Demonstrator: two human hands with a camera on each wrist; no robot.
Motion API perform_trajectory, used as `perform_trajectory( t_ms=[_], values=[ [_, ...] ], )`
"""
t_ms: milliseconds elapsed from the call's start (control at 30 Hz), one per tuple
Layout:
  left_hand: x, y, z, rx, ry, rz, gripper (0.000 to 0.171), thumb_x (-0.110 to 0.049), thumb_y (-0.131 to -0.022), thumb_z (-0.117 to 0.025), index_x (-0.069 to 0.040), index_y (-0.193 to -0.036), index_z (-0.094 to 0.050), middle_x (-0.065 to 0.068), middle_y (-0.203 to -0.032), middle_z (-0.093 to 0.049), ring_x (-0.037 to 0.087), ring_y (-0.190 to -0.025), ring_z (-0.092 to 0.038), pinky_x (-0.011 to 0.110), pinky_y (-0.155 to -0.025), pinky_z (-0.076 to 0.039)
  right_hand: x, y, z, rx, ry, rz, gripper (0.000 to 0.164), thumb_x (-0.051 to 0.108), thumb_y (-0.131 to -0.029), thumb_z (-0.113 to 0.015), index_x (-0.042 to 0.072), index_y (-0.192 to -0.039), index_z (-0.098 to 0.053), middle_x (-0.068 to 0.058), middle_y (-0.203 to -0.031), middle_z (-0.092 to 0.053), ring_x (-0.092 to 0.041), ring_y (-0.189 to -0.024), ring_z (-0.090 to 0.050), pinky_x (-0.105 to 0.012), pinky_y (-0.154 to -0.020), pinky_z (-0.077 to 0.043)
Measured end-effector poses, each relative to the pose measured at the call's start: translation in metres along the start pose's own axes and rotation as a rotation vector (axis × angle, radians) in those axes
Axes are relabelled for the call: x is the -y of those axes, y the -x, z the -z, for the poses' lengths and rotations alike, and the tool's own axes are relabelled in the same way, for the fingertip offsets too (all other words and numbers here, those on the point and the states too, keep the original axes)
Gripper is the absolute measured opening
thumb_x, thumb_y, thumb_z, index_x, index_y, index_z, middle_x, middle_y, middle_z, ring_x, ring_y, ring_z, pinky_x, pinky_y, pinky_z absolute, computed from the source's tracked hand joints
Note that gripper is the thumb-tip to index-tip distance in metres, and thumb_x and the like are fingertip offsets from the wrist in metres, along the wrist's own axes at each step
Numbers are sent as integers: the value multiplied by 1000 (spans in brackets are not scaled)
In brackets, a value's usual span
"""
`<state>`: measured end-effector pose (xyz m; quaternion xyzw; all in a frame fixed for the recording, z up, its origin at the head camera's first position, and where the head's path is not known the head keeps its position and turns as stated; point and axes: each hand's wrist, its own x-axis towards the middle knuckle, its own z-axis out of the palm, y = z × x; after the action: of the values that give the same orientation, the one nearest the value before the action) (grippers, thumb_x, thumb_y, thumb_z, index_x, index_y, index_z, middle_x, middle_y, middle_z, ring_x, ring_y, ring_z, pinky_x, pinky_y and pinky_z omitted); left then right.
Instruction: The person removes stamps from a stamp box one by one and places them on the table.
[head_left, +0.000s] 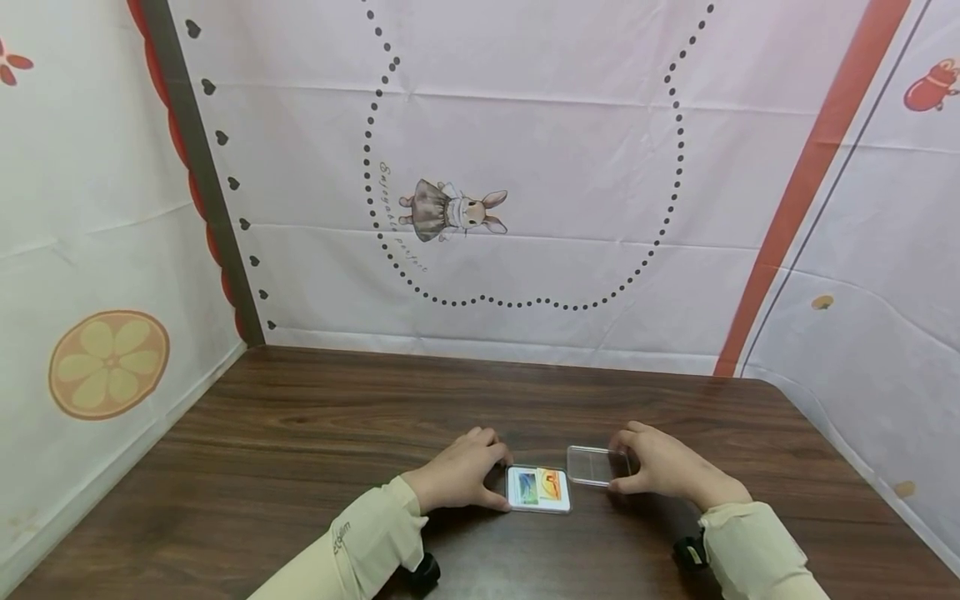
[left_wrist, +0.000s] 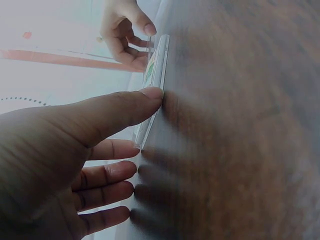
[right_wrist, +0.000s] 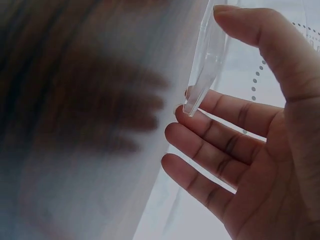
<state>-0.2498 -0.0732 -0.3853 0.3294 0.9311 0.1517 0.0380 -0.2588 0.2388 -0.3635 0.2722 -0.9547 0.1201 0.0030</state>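
My left hand (head_left: 461,472) grips the left end of a small flat clear plastic case (head_left: 538,507) on the table. Inside the case lie white pieces with a green-blue picture and an orange-yellow one. In the left wrist view, the thumb presses on the near long edge of the case (left_wrist: 159,65), and the fingers spread along its other side. Just to the right, my right hand (head_left: 663,467) holds a transparent lid-like plastic cover (head_left: 588,467) by its right end. The right wrist view has this cover (right_wrist: 207,60) tilted between thumb and fingertips.
Both hands work over a dark wood-grain table (head_left: 360,400). Pale printed cloth (head_left: 555,167) hangs behind it and along both sides. A black wrist strap (head_left: 425,575) is on the left arm, with another strap (head_left: 690,552) on the right.
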Motion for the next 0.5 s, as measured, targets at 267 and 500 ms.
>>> perform_trajectory(
  t_ms=[267,500],
  values=[
    [0,0,0,2,12,-1,50,-46,-77,-78,-19,-116,-63,-6,-104,-53,7,-87,-40,23,-77,-38,-4,0,-2,-11,-3,6,43,41,-70,-81,10,-96,-67,5,-89,-54,-4,-73,-46,-26,-65,-42],
    [0,-1,0,2,12,-4,51,-46,-76,-78,-18,-116,-63,-6,-104,-53,7,-87,-40,23,-77,-38,-7,0,-1,-18,6,12,45,41,-72,-80,9,-101,-69,4,-92,-57,-5,-77,-47,-28,-69,-45]
  ],
)
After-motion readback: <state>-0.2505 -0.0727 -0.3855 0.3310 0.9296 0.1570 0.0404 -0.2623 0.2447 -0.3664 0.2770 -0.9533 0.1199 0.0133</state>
